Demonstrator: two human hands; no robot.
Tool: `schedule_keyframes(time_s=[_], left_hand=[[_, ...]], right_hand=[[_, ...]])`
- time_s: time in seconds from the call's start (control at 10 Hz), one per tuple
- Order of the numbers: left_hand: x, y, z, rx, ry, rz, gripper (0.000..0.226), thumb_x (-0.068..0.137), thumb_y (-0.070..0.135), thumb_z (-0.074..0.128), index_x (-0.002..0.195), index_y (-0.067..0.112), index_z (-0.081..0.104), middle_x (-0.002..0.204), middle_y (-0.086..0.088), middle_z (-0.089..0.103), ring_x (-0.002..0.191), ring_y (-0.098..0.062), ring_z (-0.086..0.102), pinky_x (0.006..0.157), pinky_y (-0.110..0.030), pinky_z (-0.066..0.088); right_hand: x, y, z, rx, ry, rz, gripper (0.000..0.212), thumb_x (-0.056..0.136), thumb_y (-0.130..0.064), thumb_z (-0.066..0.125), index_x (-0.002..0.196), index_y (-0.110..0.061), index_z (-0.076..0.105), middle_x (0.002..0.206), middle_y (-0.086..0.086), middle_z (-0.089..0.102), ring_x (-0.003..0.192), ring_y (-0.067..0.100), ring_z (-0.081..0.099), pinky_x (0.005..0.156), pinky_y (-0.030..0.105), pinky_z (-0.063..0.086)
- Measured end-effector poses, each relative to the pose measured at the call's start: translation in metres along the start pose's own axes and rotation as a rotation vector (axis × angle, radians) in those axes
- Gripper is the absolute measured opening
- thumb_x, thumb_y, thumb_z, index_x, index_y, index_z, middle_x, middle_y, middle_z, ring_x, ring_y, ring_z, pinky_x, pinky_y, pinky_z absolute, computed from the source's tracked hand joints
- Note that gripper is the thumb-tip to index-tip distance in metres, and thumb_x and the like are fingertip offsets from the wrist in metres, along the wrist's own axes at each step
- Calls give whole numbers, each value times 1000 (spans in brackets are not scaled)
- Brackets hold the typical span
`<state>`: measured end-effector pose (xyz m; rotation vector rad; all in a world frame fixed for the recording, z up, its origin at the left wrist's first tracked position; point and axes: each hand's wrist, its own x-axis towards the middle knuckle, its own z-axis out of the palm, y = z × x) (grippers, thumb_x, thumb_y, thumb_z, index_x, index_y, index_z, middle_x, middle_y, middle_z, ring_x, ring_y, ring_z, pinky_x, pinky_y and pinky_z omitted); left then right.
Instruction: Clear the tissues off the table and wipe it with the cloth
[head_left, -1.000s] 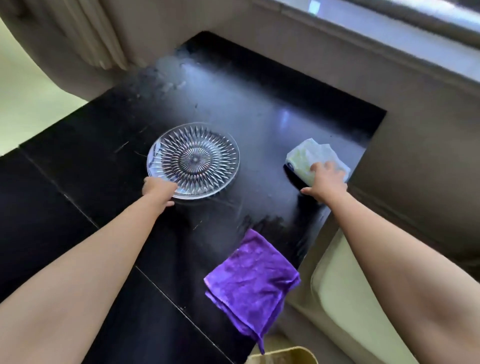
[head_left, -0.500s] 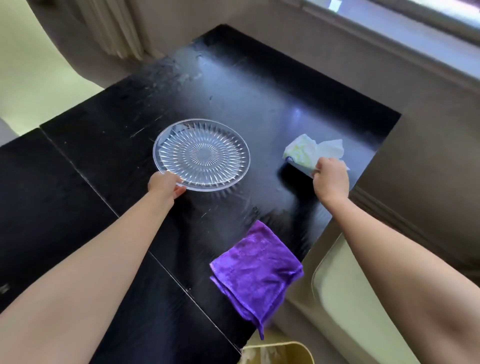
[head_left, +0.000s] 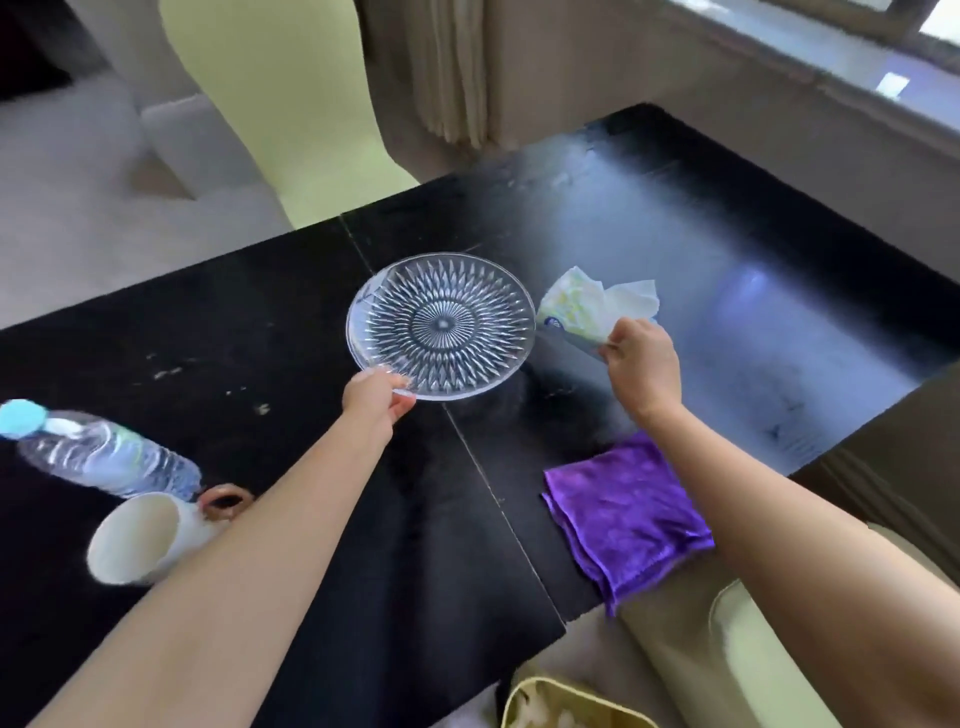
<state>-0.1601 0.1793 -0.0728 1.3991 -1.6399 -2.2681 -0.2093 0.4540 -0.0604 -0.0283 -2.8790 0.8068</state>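
A white tissue pack with a loose tissue sticking out (head_left: 587, 304) hangs just above the black table (head_left: 727, 322), pinched in my right hand (head_left: 641, 366). My left hand (head_left: 375, 397) grips the near rim of a clear cut-glass plate (head_left: 441, 325), which sits tilted over the table's middle, close beside the tissue pack. A folded purple cloth (head_left: 626, 514) lies at the table's near right edge, partly under my right forearm and overhanging the edge a little.
A plastic water bottle with a blue cap (head_left: 98, 454) and a white mug (head_left: 145, 538) lie on their sides at the left of the table. A yellowish bin (head_left: 566, 709) stands below the near edge. Chairs and a curtain surround the table.
My right hand has lifted the tissue pack and carried it left toward the plate. My left hand has raised the plate's rim. The view swung left, bringing the bottle and mug into sight.
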Motion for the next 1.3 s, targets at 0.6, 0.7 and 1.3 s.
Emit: schedule_keyframes(time_s=[0.6, 0.7, 1.3], left_hand=[[8, -42, -112, -370, 177, -102, 40, 88, -3, 56, 127, 0, 52, 117, -15, 60, 75, -19, 62, 66, -27, 54], [10, -51, -119, -322, 154, -96, 32, 88, 6, 60, 118, -4, 57, 106, -15, 64, 86, -23, 64, 79, -29, 53], [-86, -81, -147, 558, 147, 144, 55, 83, 19, 52, 137, 13, 44, 132, -7, 54, 113, -26, 56, 92, -30, 46]], right_hand=[[-110, -87, 74, 58, -285, -470, 15, 76, 1, 66, 67, 0, 54, 77, 12, 62, 83, 32, 53, 62, 31, 34], [-133, -90, 86, 39, -372, -617, 9, 78, 1, 62, 72, -2, 57, 85, 8, 64, 87, 32, 54, 63, 41, 51], [-170, -118, 89, -256, -552, -661, 38, 80, -23, 62, 118, -25, 57, 145, -1, 32, 134, 28, 26, 107, 43, 24]])
